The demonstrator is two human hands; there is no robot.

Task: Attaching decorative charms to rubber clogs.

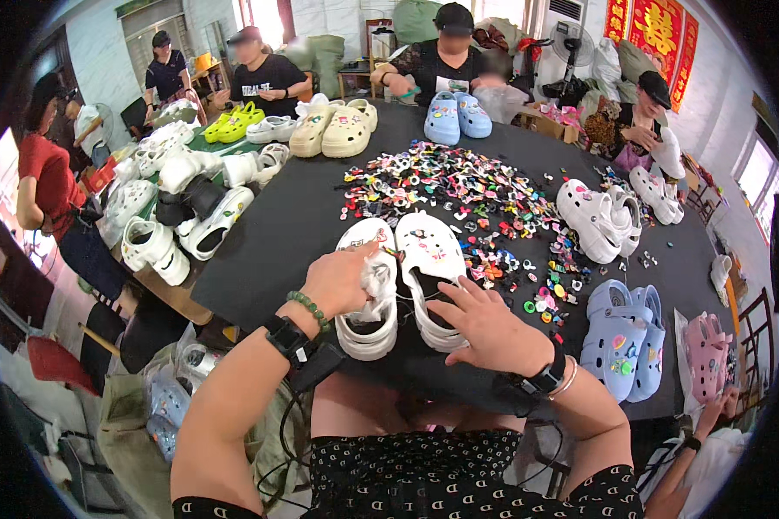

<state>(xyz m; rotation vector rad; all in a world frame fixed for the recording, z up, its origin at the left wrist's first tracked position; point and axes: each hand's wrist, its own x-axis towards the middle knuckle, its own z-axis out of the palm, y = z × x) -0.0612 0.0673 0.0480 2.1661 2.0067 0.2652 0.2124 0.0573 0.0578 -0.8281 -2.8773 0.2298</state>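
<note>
A pair of white clogs stands side by side on the black tabletop in front of me, toes pointing away. My left hand (342, 278) is closed on the left white clog (368, 340), its fingers at the upper; some fingertips are hidden. Crumpled clear plastic (377, 282) sits in that clog's opening, beside my fingers. Small coloured charms dot the toes of both clogs. Over the opening of the right white clog (430, 242), my right hand (493, 329) is open, fingers spread, touching its side and holding nothing.
A wide heap of loose charms (459, 186) lies beyond the clogs. Blue clogs (619, 342), white clogs (590, 221), cream clogs (346, 130) and light-blue clogs (442, 118) stand around on the black table (268, 238). More white shoes crowd a table at left. Several people are around.
</note>
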